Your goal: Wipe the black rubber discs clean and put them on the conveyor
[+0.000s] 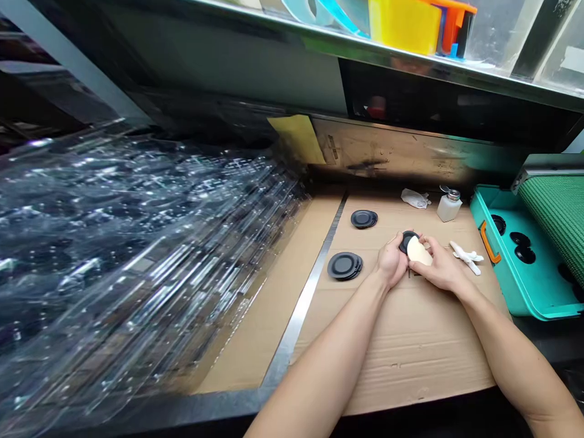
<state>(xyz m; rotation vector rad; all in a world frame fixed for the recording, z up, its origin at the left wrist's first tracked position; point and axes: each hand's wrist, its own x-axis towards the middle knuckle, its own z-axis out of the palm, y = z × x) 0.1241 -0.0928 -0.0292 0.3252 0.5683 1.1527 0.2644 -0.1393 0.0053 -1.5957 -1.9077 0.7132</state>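
Note:
My left hand (391,261) is closed around a small black round disc (406,240), holding it just above the cardboard sheet (401,347). My right hand (440,267) presses a pale cream round pad (418,250) against that disc, fingers curled round it. A stack of the same black discs (344,266) lies on the cardboard to the left of my hands. A smaller stack of black discs (364,218) lies farther back.
A large heap of clear plastic trays (128,255) fills the left. A teal tray (520,267) with black discs sits right, beside a green belt (559,213). A small bottle (449,204), a crumpled tissue (415,198) and a white cloth (466,257) lie near.

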